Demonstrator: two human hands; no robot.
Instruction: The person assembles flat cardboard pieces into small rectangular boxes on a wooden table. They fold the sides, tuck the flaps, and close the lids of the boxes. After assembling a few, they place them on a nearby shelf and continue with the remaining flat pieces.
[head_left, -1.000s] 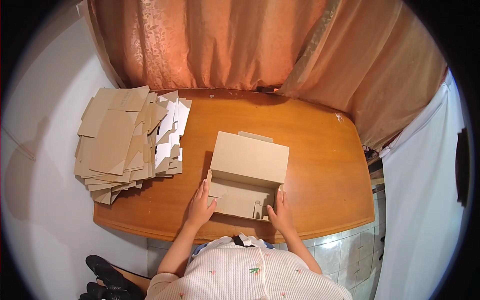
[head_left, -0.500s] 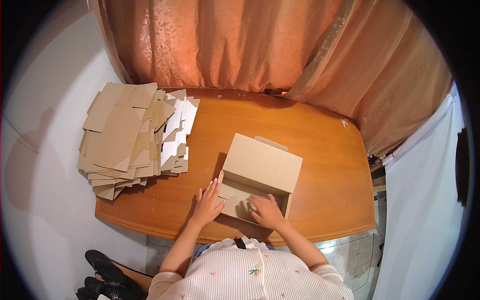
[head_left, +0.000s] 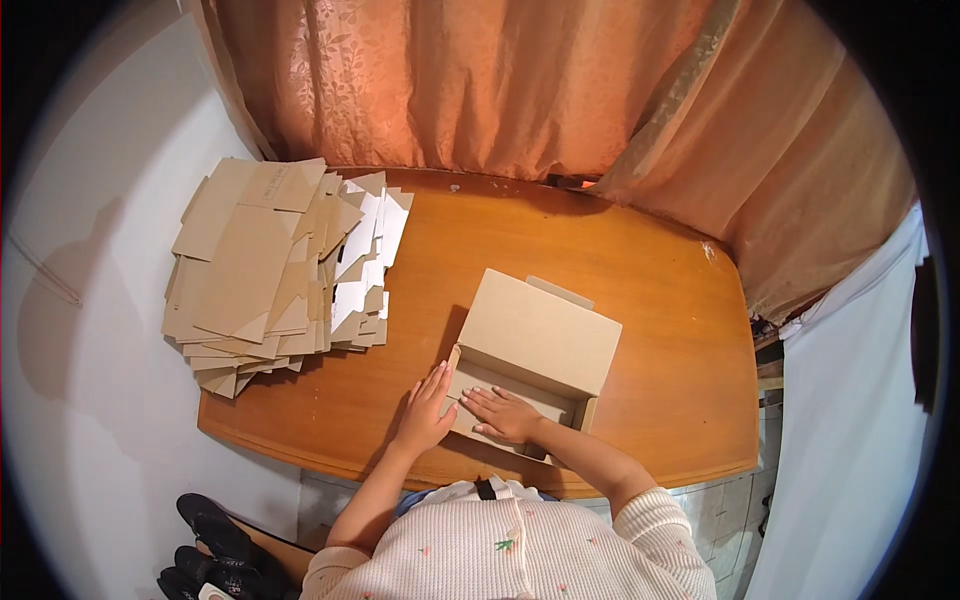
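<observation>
Head view, looking down on a person in a pale knitted sweater seated at the near edge of a wooden table. Dark shoes lie on the floor at the lower left, below the table edge.

Left hand: flat, fingers straight and together, palm against the left end wall of a cardboard box. Holds nothing; presses only.

Right hand: flat, fingers spread, palm down inside the open box on its floor panel, near the front wall. Grips nothing.

Box: brown, shallow, rectangular, sitting on the table just in front of the person, slightly right of centre and turned a little clockwise. Lid panel stands back from the rear wall, its tuck flap at the far edge.

Farther left, well apart from the box: a loose stack of flat cardboard blanks, brown faces mostly, some white faces on its right side, overhanging the table's left end.

Beyond the table: orange patterned curtain; white cloth hangs at right.
</observation>
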